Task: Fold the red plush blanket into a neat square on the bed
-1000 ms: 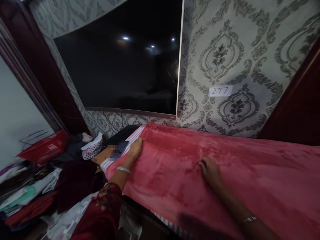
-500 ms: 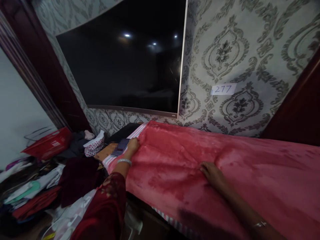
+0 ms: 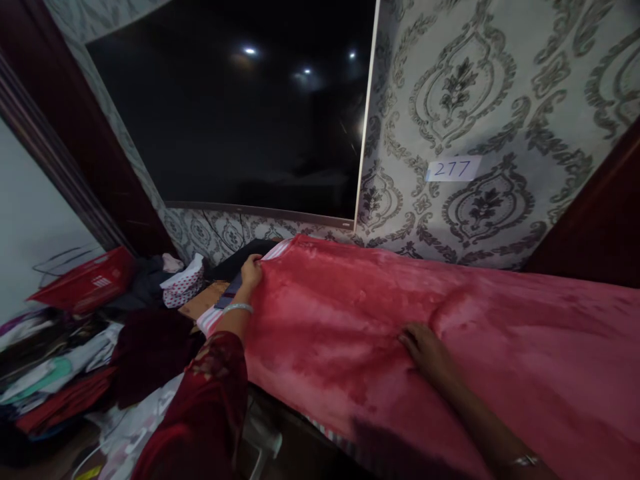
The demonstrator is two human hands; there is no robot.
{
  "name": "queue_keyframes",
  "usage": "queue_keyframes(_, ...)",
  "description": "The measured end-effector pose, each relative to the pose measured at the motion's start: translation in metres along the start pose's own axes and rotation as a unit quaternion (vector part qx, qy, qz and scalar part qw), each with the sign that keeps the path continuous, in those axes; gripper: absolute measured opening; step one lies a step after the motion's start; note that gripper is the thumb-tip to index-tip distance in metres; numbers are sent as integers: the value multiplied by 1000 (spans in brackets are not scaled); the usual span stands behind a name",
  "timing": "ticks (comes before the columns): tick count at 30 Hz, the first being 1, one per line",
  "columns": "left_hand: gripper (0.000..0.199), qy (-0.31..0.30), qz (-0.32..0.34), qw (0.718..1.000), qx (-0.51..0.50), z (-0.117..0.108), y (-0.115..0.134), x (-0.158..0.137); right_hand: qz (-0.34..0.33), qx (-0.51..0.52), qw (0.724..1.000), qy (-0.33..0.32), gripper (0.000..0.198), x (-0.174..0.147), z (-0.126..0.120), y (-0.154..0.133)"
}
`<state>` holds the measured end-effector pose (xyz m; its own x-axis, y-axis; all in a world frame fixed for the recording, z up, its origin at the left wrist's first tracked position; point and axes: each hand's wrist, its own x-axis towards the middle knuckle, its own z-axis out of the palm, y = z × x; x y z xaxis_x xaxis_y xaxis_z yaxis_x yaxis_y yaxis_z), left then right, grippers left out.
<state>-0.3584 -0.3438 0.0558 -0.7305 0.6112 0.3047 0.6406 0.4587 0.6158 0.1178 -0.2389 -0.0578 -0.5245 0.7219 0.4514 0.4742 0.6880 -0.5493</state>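
Observation:
A red plush blanket (image 3: pixel 380 313) lies spread over a striped sheet (image 3: pixel 213 319) on a raised surface. My left hand (image 3: pixel 251 271) grips the blanket's far left edge, its wrist wearing a silver bangle. My right hand (image 3: pixel 426 351) rests flat on the middle of the blanket, fingers spread, next to a raised fold in the cloth.
A large dark TV screen (image 3: pixel 240 120) hangs on the patterned wallpaper, with a paper label reading 277 (image 3: pixel 453 169) to its right. A red basket (image 3: pixel 85 285), a dotted white bag (image 3: pixel 183 287) and heaps of clothes (image 3: pixel 55 380) fill the floor at left.
My left hand has slid along the blanket's left edge toward the wall. My right hand has drawn slightly nearer and a fold has risen beside it. The view has shifted a little.

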Motion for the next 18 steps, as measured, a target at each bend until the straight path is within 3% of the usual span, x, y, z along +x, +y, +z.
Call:
queue_keyframes(7, 28, -70, 24, 997, -33, -7, -14, 15, 1, 9, 1000, 21, 30, 0, 3, 1)
queue_keyframes(12, 38, -126, 56, 989, 61, -10, -13, 14, 4, -4, 1000, 29, 32, -1, 4, 2)
queue_keyframes(18, 38, -125, 92, 966, 206, -11, -2, -1, 3, -18, 999, 26, 34, -2, 6, 5)
